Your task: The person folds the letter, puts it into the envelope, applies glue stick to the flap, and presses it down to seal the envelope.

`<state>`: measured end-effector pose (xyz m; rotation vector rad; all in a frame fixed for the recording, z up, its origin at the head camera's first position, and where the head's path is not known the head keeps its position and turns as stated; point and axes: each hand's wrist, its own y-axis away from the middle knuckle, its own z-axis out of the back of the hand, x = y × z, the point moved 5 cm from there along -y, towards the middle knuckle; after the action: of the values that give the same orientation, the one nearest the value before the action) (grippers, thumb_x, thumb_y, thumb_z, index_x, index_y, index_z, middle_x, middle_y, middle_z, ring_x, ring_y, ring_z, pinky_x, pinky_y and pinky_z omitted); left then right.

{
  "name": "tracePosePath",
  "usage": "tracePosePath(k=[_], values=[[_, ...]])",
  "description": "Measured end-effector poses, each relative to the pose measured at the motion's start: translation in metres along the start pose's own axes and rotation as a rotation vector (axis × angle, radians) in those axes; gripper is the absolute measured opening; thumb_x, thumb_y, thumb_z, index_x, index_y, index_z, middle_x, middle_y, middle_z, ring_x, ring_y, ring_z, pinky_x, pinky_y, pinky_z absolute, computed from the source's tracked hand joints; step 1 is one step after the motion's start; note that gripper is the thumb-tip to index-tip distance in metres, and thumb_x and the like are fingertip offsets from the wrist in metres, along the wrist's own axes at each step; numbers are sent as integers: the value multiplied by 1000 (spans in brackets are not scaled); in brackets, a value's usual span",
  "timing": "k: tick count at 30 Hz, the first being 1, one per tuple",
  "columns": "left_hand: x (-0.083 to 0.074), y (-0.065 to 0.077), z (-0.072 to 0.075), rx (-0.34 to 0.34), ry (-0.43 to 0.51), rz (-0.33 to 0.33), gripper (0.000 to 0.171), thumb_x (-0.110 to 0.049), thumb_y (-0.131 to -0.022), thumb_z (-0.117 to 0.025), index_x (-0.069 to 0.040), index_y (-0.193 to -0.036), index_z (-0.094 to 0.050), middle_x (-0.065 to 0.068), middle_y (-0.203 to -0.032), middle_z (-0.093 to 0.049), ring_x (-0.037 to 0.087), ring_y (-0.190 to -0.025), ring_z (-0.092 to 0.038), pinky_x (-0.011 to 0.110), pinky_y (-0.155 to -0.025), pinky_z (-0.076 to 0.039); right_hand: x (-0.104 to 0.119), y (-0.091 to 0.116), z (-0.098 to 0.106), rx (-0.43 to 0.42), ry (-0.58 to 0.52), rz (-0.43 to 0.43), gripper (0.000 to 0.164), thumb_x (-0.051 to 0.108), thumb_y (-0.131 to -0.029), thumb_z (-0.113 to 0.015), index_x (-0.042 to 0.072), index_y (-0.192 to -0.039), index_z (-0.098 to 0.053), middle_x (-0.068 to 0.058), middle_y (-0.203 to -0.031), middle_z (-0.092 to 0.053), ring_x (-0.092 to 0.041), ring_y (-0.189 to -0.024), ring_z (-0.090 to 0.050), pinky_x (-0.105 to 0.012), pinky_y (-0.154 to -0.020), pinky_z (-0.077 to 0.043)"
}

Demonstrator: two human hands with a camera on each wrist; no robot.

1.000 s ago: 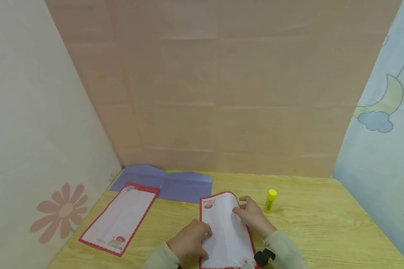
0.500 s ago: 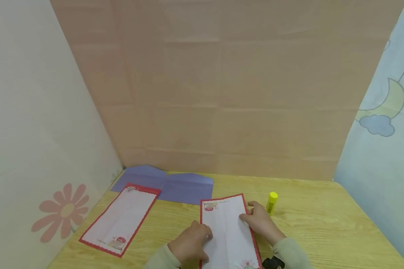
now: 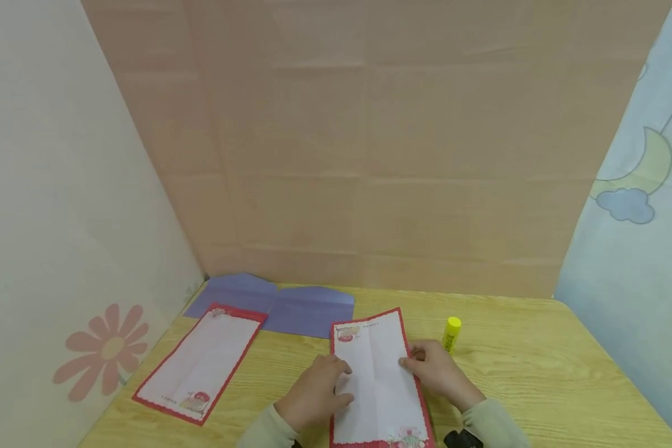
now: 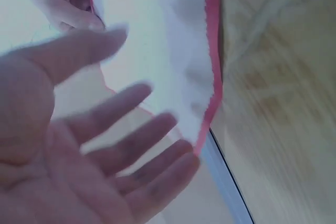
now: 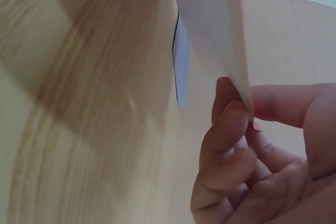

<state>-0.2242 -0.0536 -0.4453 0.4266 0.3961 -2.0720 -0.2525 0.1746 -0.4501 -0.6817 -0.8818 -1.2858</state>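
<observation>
1. One red-bordered sheet [image 3: 376, 373] was over the near desk [image 3: 560, 373], pinched by the right hand [image 3: 441, 375].
2. The left hand [image 3: 315, 393] had spread fingers.
3. Positioning seemed the step; next move probably needed gentle gripping.

Prob. indoor craft nook: glue stick [image 3: 451, 335] is standing on tbl [image 3: 549, 373], brown bkdrop [image 3: 364, 143] is hanging behind, flower print [image 3: 111, 350] & moon print [image 3: 656, 158] are flanking.

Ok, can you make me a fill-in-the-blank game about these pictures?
The small upright tube is colored ____.
The held sheet has a ____ border.
The hand pinching it is the person's ____ one.
Counting the other sheet, there are ____ bordered sheets.

Missing words: yellow; red; right; two.
</observation>
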Motion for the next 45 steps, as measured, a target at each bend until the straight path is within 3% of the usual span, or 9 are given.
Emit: tracePosePath(k=[3, 6, 13, 18, 21, 26, 32, 39, 45], values=[[5, -1, 9, -123, 64, 31, 13, -14, -85, -77, -10, -85, -65, -3, -85, -58, 11, -81, -49, 26, -70, -47, 1, 2, 2, 23, -38, 14, 13, 12, -93, -69, -1, -94, -66, -6, -86, -67, -19, -74, -58, -32, -63, -52], [10, 0, 15, -214, 81, 47, 18, -7, -87, -74, -13, -77, -60, -4, -81, -55, 10, -78, -50, 26, -68, -47, 2, 3, 3, 32, -66, 16, 17, 15, -95, -68, -1, -96, -63, -5, -86, -67, -18, -75, -57, -33, -63, -52], [18, 1, 20, -270, 190, 91, 7, -11, -98, -62, -7, -93, -64, -2, -87, -62, 9, -76, -57, 26, -64, -49, 7, 6, 10, -14, -76, 21, 18, 18, -96, -67, 1, -95, -60, -5, -86, -67, -18, -75, -55, -34, -63, -51], [25, 0, 18, -211, 393, 165, 40, -23, -100, -62, 4, -127, -52, 5, -96, -62, 13, -78, -60, 28, -64, -50, 11, 8, 14, -32, -122, 20, 22, 21, -95, -69, 1, -94, -60, -4, -73, -61, -12, -58, -46, -27, -54, -45], [27, 0, 17, -159, 521, 198, 53, -27, -100, -61, 8, -136, -45, 8, -98, -62, 17, -82, -62, 31, -65, -51, 11, 8, 16, -36, -166, 4, 25, 23, -96, -69, 0, -98, -59, -3, -68, -54, -10, -53, -40, -24, -51, -40], [29, 0, 18, -142, 591, 191, 37, -23, -101, -60, 6, -124, -59, 7, -96, -64, 19, -82, -62, 30, -66, -50, 12, 9, 20, -47, -242, -18, 28, 23, -96, -68, -2, -108, -60, -4, -73, -61, -11, -54, -42, -25, -52, -43], [35, 0, 14, -76, 767, 178, 20, -14, -103, -56, 3, -101, -66, 8, -85, -65, 24, -75, -65, 34, -67, -56, 12, 8, 20, -35, -325, 0, 34, 22, -98, -66, -6, -115, -59, -10, -87, -72, -17, -69, -62, -32, -62, -55], [40, -2, 10, -25, 834, 194, 21, -16, -102, -58, 2, -108, -65, 7, -78, -69, 24, -71, -65, 25, -52, -44, 10, 7, 21, -93, -360, -23, 34, 20, -97, -67, -6, -117, -59, -12, -90, -74, -21, -74, -68, -35, -65, -58], [38, -6, 13, -17, 840, 188, 23, -17, -101, -60, 3, -109, -65, 5, -77, -69, 21, -72, -64, 26, -55, -45, 11, 8, 25, -112, -329, -38, 34, 21, -97, -67, -5, -118, -60, -11, -88, -74, -17, -65, -63, -30, -57, -54]])
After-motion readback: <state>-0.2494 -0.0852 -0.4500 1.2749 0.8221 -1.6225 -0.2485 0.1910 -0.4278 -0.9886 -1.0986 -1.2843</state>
